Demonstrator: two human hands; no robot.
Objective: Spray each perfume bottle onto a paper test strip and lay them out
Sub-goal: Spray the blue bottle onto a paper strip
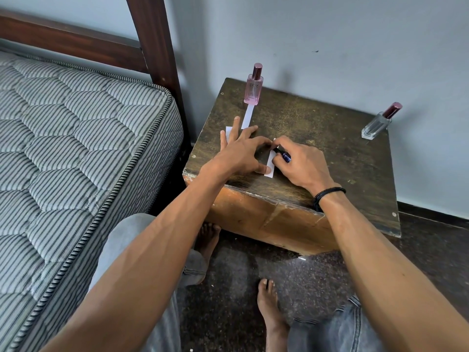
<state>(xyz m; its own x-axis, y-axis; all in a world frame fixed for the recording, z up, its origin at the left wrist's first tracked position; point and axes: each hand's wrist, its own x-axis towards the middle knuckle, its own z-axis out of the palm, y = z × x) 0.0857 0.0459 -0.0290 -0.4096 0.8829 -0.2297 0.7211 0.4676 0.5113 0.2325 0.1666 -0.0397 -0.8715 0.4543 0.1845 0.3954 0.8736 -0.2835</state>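
Surface: worn dark wooden box top [317,138], scuffed, far edge against a pale grey wall [330,47]. To its left, a striped quilted mattress [76,135] on a dark wooden bed frame [152,47]. Below, a dark speckled stone floor [241,270], with bare feet [269,306] and grey jeans [342,326] in view. At the far left corner a pink square glass perfume bottle with maroon cap [253,87] stands upright; dark print on its face, too small to read. At the far right a clear square glass perfume bottle with maroon cap [377,124] stands well apart from the pink one. The far white paper strip [248,116] lies flat, one end at the pink bottle's base. The left white paper strip [228,133] lies partly under the outer fingers of the left hand [241,151]. The near white paper strip [269,165] lies by the front edge, between both hands. Left hand: fingers spread, flat on the top, thumb pressing the near strip's lower end, forefinger bent toward its upper end. The right hand [302,163], with a black cord band [330,196] at the wrist, has its fingers curled round a dark blue pen [283,155], tip down on the near strip; any writing there is hidden
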